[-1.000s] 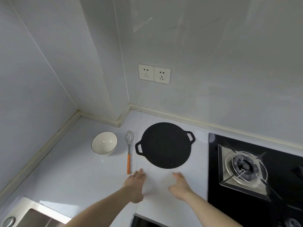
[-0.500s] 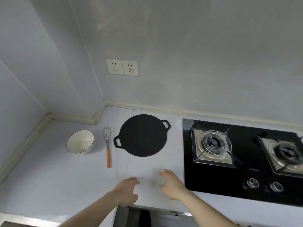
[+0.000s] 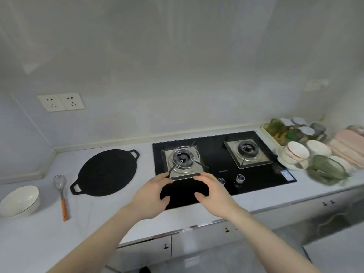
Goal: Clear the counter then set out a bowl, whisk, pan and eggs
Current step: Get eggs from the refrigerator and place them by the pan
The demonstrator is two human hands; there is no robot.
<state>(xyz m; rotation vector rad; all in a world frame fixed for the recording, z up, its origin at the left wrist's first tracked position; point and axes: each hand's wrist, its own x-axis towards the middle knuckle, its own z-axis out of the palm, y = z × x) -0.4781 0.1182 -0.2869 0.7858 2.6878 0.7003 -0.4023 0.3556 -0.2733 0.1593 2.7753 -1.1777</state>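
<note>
On the white counter (image 3: 39, 233) a white bowl (image 3: 19, 200) sits at the far left. Beside it lies a wire whisk (image 3: 61, 196) with an orange handle. Right of the whisk rests a flat black pan (image 3: 106, 172) with two loop handles. My left hand (image 3: 151, 198) and my right hand (image 3: 213, 196) hover, empty, over the front edge of the black gas hob (image 3: 256, 182), palms facing each other, fingers curved and apart. No eggs are visible.
The hob has two burners (image 3: 183, 160) and two knobs (image 3: 240, 178). At the far right stand stacked white bowls (image 3: 297, 152), a green glass bowl (image 3: 327, 170), several jars (image 3: 295, 131) and folded pink cloths (image 3: 348, 146). Wall sockets (image 3: 61, 102) are on the left; cabinet doors lie below.
The view has swung to the right, so bowl, whisk and pan have slid left in frame. Both empty hands have shifted right from the bare counter to over the hob.
</note>
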